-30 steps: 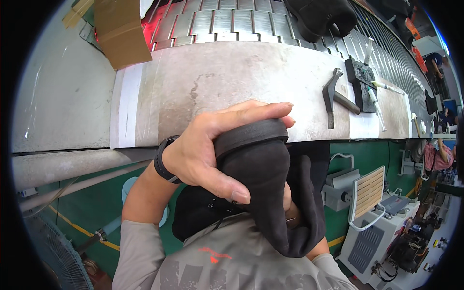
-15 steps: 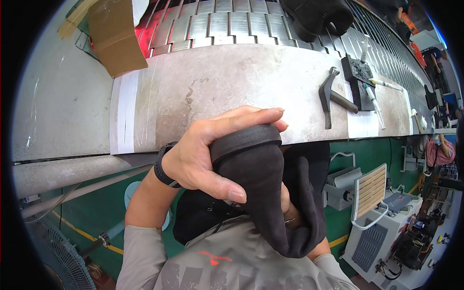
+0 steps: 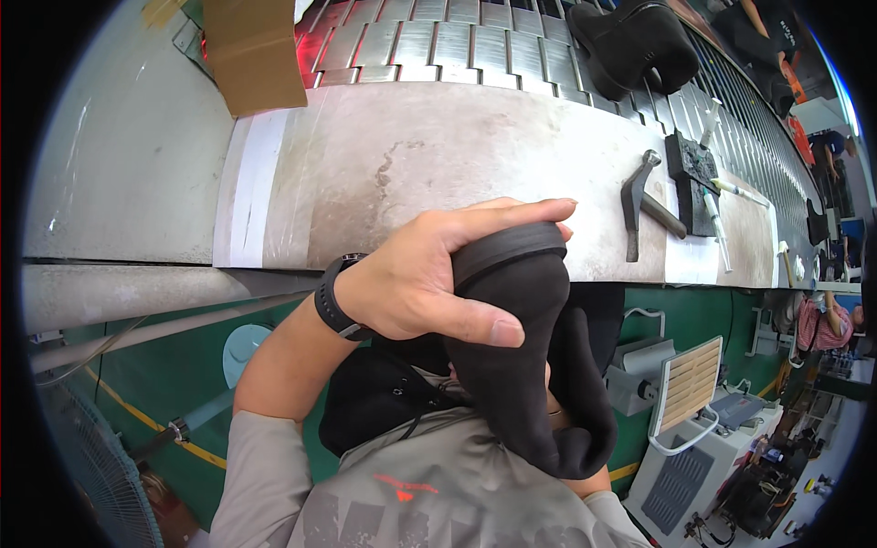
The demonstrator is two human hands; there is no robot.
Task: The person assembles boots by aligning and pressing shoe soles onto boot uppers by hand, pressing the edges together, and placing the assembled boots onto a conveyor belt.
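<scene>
A black boot point(image 3: 507, 365) is held up in front of my chest, its sole edge point(image 3: 512, 251) toward the bench and its soft shaft bent round below. My left hand point(image 3: 438, 274) wraps over the sole end, thumb pressed on the upper and fingers across the far side. A dark watch band is on that wrist. My right hand point(image 3: 551, 402) is mostly hidden behind the boot; a bit of finger with a ring shows between its folds. It appears to grip the boot from that side.
A hammer point(image 3: 637, 205) lies on the pale bench point(image 3: 365, 183), beside a black block point(image 3: 690, 173) with several syringe-like tubes. Another black boot point(image 3: 630, 46) rests on the metal slat conveyor point(image 3: 429, 46). A cardboard piece point(image 3: 256, 55) stands far left. A white machine point(image 3: 681, 475) sits at right.
The boot and my left hand have shifted a little to the right and up in the view. The bench and its tools have also shifted slightly in the picture. My left hand keeps its hold.
</scene>
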